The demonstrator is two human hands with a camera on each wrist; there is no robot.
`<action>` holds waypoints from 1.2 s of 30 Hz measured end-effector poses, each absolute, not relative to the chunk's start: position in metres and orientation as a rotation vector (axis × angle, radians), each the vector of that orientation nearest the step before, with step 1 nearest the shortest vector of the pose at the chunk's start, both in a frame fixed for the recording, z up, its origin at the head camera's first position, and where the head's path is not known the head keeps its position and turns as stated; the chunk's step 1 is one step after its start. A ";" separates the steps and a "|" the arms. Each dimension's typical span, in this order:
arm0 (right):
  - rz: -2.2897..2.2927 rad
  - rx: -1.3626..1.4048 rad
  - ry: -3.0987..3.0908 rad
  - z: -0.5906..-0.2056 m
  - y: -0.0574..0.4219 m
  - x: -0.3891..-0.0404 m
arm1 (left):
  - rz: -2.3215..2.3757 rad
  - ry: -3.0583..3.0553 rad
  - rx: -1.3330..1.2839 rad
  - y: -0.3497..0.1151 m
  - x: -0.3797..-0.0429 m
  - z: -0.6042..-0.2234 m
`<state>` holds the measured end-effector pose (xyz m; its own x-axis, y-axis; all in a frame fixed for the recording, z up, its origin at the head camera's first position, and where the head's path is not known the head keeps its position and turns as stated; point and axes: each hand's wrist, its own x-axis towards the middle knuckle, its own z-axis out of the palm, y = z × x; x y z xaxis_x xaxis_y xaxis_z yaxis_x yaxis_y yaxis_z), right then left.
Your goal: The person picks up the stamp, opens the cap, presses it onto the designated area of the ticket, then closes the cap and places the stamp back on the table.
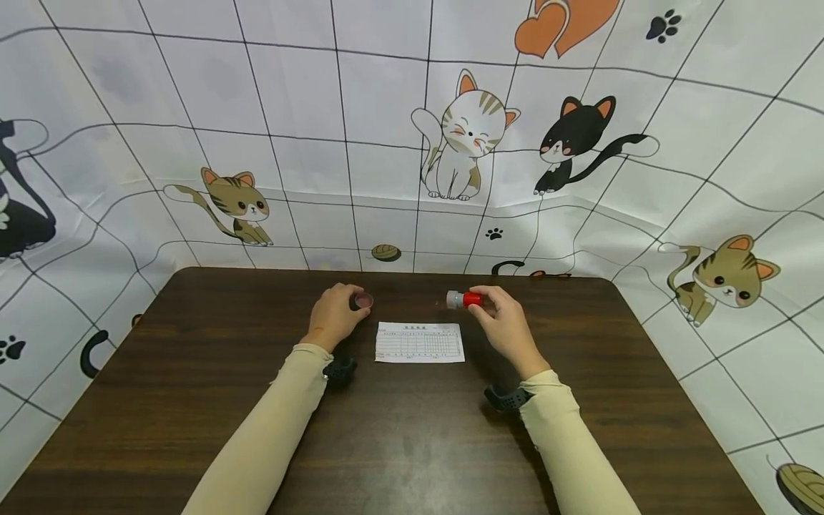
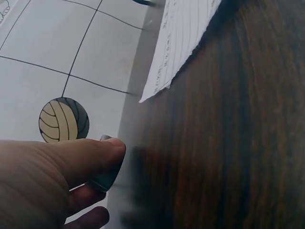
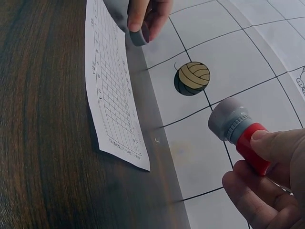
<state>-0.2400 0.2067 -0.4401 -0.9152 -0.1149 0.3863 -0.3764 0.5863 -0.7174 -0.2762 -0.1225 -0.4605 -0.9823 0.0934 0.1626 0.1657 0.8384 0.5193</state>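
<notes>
My left hand (image 1: 336, 315) pinches a small round dark cap (image 1: 363, 300) beyond the left corner of the paper form. In the right wrist view the cap (image 3: 138, 37) shows a grey outside and a hollow, darker inside. My right hand (image 1: 507, 327) grips the red handle of a round stamp (image 1: 465, 300), its grey, ridged head pointing left towards the cap. The stamp is tilted and held apart from both paper and cap. Between the hands lies a white paper form (image 1: 420, 342) printed with a table grid.
The dark brown wooden table (image 1: 399, 436) reaches to a white sheet (image 1: 302, 93) hung behind it, printed with grid lines and cartoon cats. Dark bands (image 1: 506, 398) circle both wrists.
</notes>
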 end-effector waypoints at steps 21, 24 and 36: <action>1.236 0.435 -2.522 -0.441 0.207 -0.240 | -0.844 -2.869 -0.457 -0.126 -0.258 -0.459; 1.230 0.439 -2.520 -0.441 0.208 -0.240 | -0.805 -2.843 -0.598 -0.119 -0.251 -0.454; 1.230 0.407 -2.539 -0.441 0.208 -0.240 | -0.568 -2.990 -0.922 -0.098 -0.233 -0.451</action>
<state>-0.2402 0.2076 -0.4410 -0.9178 -0.1254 0.3767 -0.3733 0.5956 -0.7113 -0.2326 -0.0975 -0.4511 -0.8312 0.5519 0.0671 0.5381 0.7682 0.3470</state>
